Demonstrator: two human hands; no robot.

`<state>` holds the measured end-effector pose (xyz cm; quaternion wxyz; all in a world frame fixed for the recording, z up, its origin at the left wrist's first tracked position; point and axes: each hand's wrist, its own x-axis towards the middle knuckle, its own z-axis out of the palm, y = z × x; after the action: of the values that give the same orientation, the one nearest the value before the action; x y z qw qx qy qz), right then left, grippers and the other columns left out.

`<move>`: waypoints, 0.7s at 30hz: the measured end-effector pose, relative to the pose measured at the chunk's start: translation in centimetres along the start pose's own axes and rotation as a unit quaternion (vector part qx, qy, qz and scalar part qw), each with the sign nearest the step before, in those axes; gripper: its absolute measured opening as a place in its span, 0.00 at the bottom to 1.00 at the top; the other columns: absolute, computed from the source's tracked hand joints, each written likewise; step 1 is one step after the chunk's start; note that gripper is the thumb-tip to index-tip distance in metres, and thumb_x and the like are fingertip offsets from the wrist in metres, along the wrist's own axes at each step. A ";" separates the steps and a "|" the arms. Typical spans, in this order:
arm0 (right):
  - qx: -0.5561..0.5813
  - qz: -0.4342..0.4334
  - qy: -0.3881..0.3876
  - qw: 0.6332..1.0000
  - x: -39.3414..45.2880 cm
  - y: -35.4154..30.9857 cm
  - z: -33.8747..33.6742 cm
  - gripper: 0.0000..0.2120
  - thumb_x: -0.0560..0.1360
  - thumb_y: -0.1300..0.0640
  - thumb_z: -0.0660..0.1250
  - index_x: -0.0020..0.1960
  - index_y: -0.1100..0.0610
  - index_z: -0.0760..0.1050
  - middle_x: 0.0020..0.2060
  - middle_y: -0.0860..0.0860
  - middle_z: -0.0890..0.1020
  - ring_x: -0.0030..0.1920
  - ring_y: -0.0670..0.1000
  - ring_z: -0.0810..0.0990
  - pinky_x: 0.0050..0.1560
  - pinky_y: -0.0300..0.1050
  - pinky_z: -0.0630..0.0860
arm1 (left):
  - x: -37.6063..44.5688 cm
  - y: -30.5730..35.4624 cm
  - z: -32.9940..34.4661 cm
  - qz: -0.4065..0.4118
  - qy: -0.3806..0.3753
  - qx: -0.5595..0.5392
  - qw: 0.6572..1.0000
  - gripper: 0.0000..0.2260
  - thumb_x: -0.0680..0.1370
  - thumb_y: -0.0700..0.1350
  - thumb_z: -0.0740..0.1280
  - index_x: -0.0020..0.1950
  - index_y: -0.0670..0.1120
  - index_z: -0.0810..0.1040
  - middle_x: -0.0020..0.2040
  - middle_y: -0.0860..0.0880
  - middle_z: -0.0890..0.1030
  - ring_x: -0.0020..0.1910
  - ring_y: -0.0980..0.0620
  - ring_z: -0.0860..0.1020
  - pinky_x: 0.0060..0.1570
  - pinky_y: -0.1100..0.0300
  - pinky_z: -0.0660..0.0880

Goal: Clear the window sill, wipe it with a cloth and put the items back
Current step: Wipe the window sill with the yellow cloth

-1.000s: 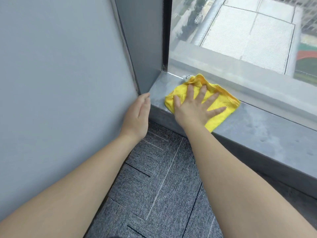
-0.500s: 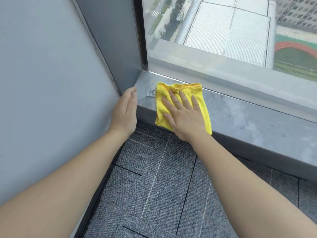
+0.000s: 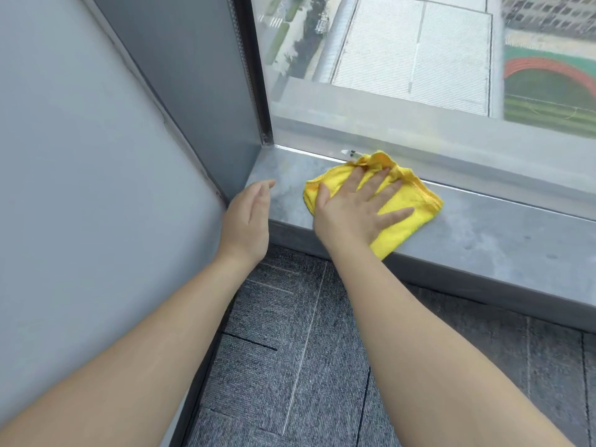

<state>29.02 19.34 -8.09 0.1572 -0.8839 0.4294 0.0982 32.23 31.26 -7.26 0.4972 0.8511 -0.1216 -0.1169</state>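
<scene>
yellow cloth [image 3: 406,204] under right hand [image 3: 351,214] fingers [image 3: 382,191]

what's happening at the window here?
A person is wiping a grey window sill near its left corner. The right hand presses flat, fingers spread, on a yellow cloth that is bunched against the glass. The left hand is open and empty at the sill's front edge, beside the wall. A small pale object pokes out behind the cloth; what it is can't be told.
</scene>
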 end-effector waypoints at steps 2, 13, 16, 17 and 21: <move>-0.018 -0.065 0.004 0.998 -0.3 -0.1 0.4 0.30 0.78 0.42 0.46 0.76 0.53 0.44 0.76 0.58 0.41 0.75 0.63 0.37 0.68 0.72 0.36 | 0.1 -0.1 -0.2 0.001 0.002 -0.002 1.000 0.24 0.73 0.52 0.49 0.61 0.42 0.73 0.63 0.45 0.75 0.59 0.59 0.68 0.55 0.72 0.60; -0.143 -0.227 -0.016 0.963 -1.0 12.0 -2.1 0.35 0.68 0.35 0.31 0.74 0.41 0.41 0.77 0.45 0.43 0.77 0.52 0.38 0.73 0.60 0.37 | -0.5 1.9 2.1 0.066 -0.074 0.078 0.992 0.24 0.73 0.50 0.48 0.63 0.41 0.71 0.64 0.44 0.74 0.66 0.49 0.67 0.55 0.73 0.56; -0.110 -0.119 -0.021 0.986 -1.0 13.5 -2.8 0.29 0.76 0.37 0.44 0.75 0.42 0.42 0.77 0.45 0.42 0.77 0.53 0.37 0.70 0.67 0.37 | -0.2 2.4 3.4 0.085 -0.076 0.097 0.989 0.24 0.74 0.50 0.48 0.62 0.41 0.72 0.64 0.43 0.75 0.66 0.48 0.68 0.55 0.72 0.55; -0.092 -0.086 -0.018 0.992 -0.9 13.3 -2.8 0.29 0.77 0.38 0.45 0.75 0.42 0.43 0.77 0.45 0.41 0.76 0.54 0.37 0.69 0.69 0.36 | -0.1 2.4 3.7 0.093 -0.079 0.107 0.987 0.24 0.74 0.50 0.48 0.62 0.41 0.72 0.64 0.43 0.75 0.66 0.48 0.68 0.55 0.72 0.55; -0.009 0.048 0.009 0.999 0.1 9.8 -2.2 0.30 0.77 0.39 0.46 0.76 0.48 0.45 0.77 0.49 0.41 0.76 0.59 0.37 0.66 0.74 0.37 | 0.5 2.4 4.4 0.101 -0.088 0.137 0.982 0.24 0.73 0.50 0.48 0.61 0.42 0.73 0.67 0.44 0.73 0.68 0.48 0.65 0.64 0.63 0.56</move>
<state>21.45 12.81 -8.00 0.1408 -0.8643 0.4722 0.1014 31.10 26.40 -7.32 0.3729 0.8808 -0.2648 -0.1224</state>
